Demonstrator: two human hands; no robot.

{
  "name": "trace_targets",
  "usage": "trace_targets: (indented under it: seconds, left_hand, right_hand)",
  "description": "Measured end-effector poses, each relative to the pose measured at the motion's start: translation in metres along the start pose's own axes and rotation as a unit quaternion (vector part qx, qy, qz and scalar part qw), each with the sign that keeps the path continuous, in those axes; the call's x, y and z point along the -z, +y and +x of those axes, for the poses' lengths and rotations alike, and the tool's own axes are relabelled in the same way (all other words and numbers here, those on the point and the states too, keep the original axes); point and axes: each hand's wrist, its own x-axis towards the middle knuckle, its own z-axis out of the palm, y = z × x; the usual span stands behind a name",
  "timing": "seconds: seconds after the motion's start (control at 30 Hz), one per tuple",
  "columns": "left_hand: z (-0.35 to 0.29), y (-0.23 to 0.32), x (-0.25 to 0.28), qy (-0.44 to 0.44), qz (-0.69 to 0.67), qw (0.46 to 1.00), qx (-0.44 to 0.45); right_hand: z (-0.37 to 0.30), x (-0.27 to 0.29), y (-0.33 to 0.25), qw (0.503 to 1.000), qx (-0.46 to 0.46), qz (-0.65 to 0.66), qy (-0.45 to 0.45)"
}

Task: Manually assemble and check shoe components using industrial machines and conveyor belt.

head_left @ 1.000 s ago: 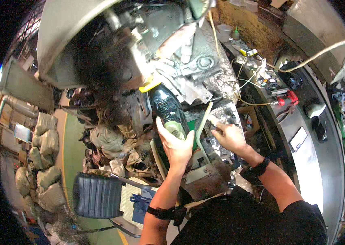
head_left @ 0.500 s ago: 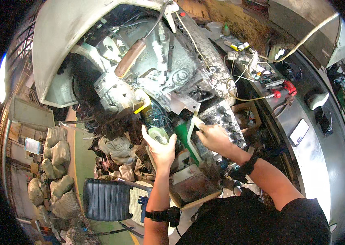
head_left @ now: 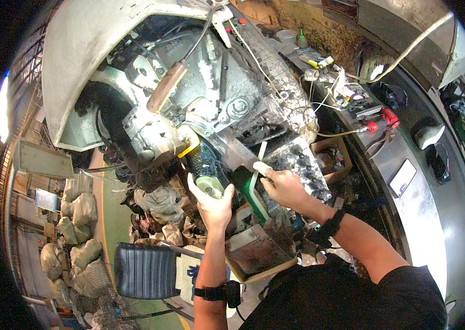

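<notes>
My left hand (head_left: 213, 208) is cupped from below around a pale green, round end piece (head_left: 208, 184), thumb on one side and fingers on the other. A dark blue, speckled cylinder (head_left: 201, 159) runs up from that piece into the machine (head_left: 158, 137), beneath a yellow-edged part (head_left: 189, 142). My right hand (head_left: 286, 190) is closed, its fingertips pinched at a pale narrow strip (head_left: 262, 149) that bends downward past them. Green surface (head_left: 255, 201) shows beside the strip's lower part. The exact contact under the right fingers is hidden.
A brown-handled tool (head_left: 166, 88) hangs on a cable over the machine. An open box (head_left: 257, 256) and a black chair (head_left: 139, 270) are close below. On the right bench (head_left: 425, 220) lie a red power tool (head_left: 383, 121) and a phone (head_left: 403, 178). Pale sacks (head_left: 81, 220) stand left.
The view has shifted slightly. My right fingertips have moved a little left and down along the pale strip. My left hand stays around the pale green end piece.
</notes>
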Motion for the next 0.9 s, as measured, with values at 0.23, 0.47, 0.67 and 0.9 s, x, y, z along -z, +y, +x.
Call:
trace_targets:
  seconds: [0.23,0.47,0.67,0.9]
  left_hand:
    - [0.002,-0.015,-0.001,0.015,0.018,0.999,-0.042]
    - [0.002,-0.018,0.000,0.008,0.006,1.000,-0.029]
    - [0.003,-0.023,-0.001,0.010,0.004,0.999,-0.034]
    - [0.003,-0.026,-0.002,0.018,-0.006,0.998,-0.065]
  right_hand:
    - [0.001,0.001,-0.002,1.000,0.018,0.023,0.000]
    - [0.000,0.004,-0.005,1.000,0.003,0.027,-0.004]
    - [-0.001,0.004,-0.005,1.000,0.001,0.011,0.004]
    - [-0.001,0.005,-0.006,1.000,-0.010,0.012,-0.004]
